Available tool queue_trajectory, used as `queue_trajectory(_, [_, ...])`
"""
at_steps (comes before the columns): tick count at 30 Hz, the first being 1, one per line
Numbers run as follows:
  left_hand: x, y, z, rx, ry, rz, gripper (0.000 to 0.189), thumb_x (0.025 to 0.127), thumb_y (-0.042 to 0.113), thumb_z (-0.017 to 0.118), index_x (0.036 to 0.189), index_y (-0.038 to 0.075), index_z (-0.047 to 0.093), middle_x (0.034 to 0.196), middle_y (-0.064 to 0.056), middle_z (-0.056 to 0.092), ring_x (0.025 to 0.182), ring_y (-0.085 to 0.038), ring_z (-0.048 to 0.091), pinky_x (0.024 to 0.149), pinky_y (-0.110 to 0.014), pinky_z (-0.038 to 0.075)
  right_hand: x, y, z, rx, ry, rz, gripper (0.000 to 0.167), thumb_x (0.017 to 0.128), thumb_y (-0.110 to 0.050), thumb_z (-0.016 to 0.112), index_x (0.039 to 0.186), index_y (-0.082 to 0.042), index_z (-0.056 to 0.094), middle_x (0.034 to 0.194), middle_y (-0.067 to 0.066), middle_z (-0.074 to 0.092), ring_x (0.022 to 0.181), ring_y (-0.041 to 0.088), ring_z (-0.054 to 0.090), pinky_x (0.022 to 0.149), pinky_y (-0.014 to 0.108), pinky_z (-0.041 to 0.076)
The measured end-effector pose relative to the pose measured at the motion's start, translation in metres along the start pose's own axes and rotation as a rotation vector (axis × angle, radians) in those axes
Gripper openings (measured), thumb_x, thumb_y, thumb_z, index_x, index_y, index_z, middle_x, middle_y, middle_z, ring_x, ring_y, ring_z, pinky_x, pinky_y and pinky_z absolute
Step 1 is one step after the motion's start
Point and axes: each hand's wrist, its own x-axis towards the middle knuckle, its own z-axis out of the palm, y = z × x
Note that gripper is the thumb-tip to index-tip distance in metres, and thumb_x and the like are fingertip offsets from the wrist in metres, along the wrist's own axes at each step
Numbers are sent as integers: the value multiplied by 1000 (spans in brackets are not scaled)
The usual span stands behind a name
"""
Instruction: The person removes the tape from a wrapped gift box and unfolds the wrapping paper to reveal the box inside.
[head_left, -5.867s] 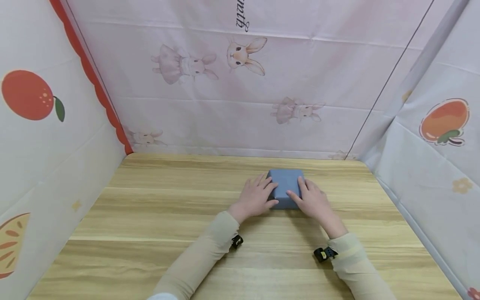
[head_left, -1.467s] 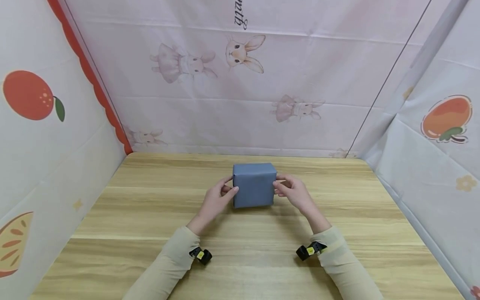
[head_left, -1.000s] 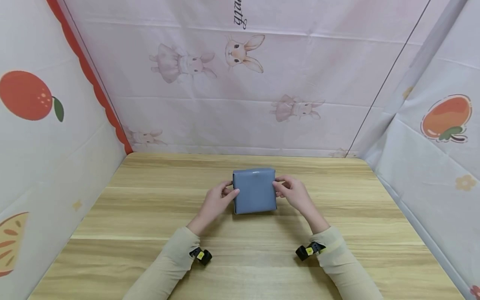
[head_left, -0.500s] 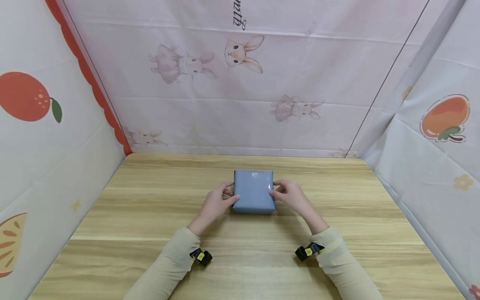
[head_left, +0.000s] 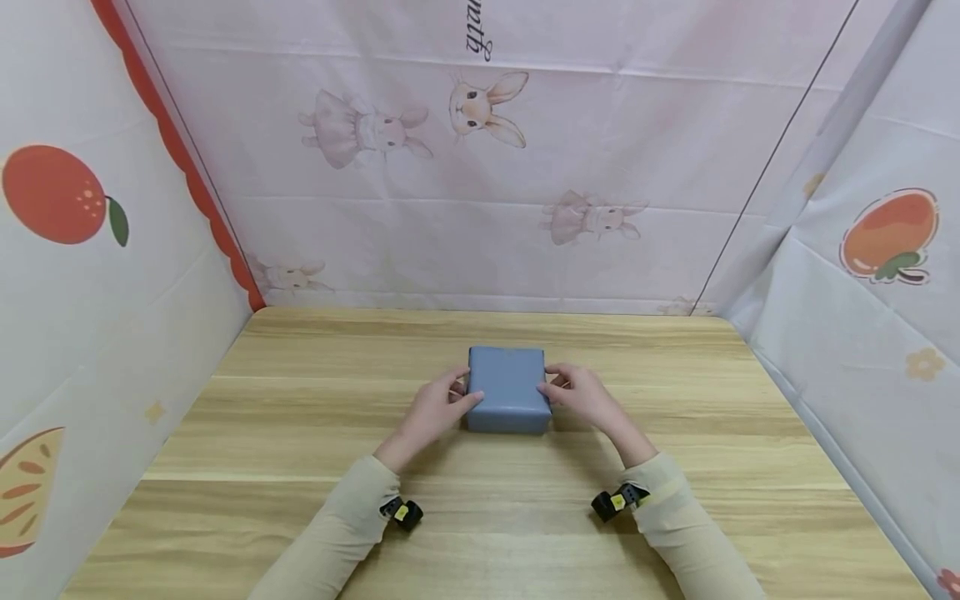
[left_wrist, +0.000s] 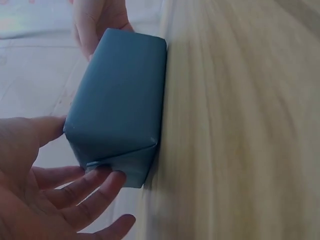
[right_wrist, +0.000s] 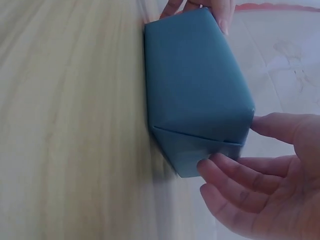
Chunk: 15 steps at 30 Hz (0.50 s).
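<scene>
A small box wrapped in blue paper (head_left: 508, 382) lies flat on the wooden table, its broad face up. My left hand (head_left: 433, 410) holds its left end, the thumb on the upper edge and the fingertips against the folded paper. At the right end my right hand (head_left: 588, 398) grips in the same way, thumb at the top edge. Folded flaps of the wrapping show on the end of the box (left_wrist: 112, 95) in the left wrist view. The right wrist view shows a similar fold near the fingertips of the right hand (right_wrist: 265, 180).
The light wooden table (head_left: 480, 517) ends at a pale cloth backdrop (head_left: 450, 250) printed with rabbits. White cloth walls with fruit prints stand at the left (head_left: 90, 317) and right (head_left: 862, 333). A black camera is strapped to each wrist.
The wrapped box has moved left from its first spot. Tilted up with a broad face toward me, it has since turned down flat, both hands holding its ends.
</scene>
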Motion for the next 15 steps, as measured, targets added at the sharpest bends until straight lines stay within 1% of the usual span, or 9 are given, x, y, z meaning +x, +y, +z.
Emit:
queue_trajectory(6, [0,-4,-4,118,0,10,53,95,41,61,139,13,54,111,-6,69,99,-19,66,88,-38,55,-1,2,-6,3,-25,4,48,96,-29,61,133,1,56,110,18,70,97,27,67,84,42,55])
queue_trajectory(8, [0,-4,-7,171,6,24,53,95,44,60,138,14,55,116,-7,68,104,-22,66,91,-41,54,-1,3,-9,-7,-23,-3,48,96,-28,60,133,2,56,111,18,70,98,28,67,84,42,55])
queue_trajectory(10, [-2,-4,-9,234,16,43,54,95,47,58,138,15,55,124,-8,66,114,-24,64,97,-44,51,-1,3,-13,-25,-12,-15,47,97,-28,59,133,2,56,111,19,70,98,29,67,84,43,55])
queue_trajectory(13, [-4,-4,-10,360,52,107,56,94,53,56,136,15,57,132,-8,63,124,-29,58,103,-48,46,-3,3,-18,-47,13,-45,45,98,-27,58,132,2,56,112,20,69,101,32,66,86,45,55])
queue_trajectory(15, [-5,-2,-10,453,89,160,58,94,55,55,133,14,60,131,-8,63,124,-30,57,104,-50,45,-4,3,-21,-68,39,-65,44,98,-28,58,132,0,56,112,19,69,102,32,66,88,46,54])
